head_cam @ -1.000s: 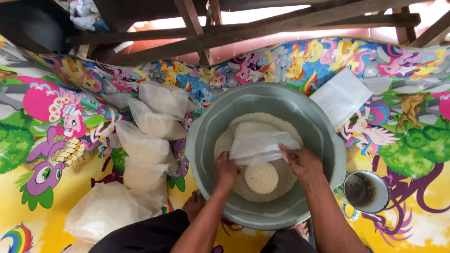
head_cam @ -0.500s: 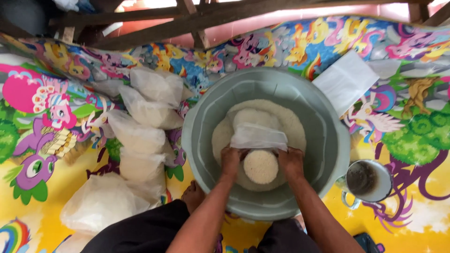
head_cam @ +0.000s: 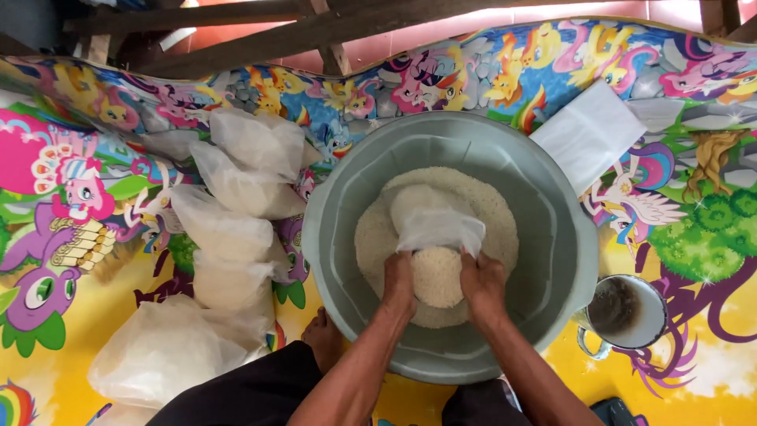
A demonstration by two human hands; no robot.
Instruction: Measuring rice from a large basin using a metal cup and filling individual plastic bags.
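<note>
Bag point(head_cam: 435, 229) of rice between both hands' fingers point(head_cam: 400, 272), mouth open, inside basin point(head_cam: 552, 237)

Single head-worn camera, looking almost straight down from above person's lap. Close range: forearms enter from bottom edge, grey basin point(head_cam: 568, 237) fills centre, colourful cartoon mat point(head_cam: 95, 237) spreads to both sides. Wooden beams point(head_cam: 331, 24) cross top edge. No second view to compare.
</note>
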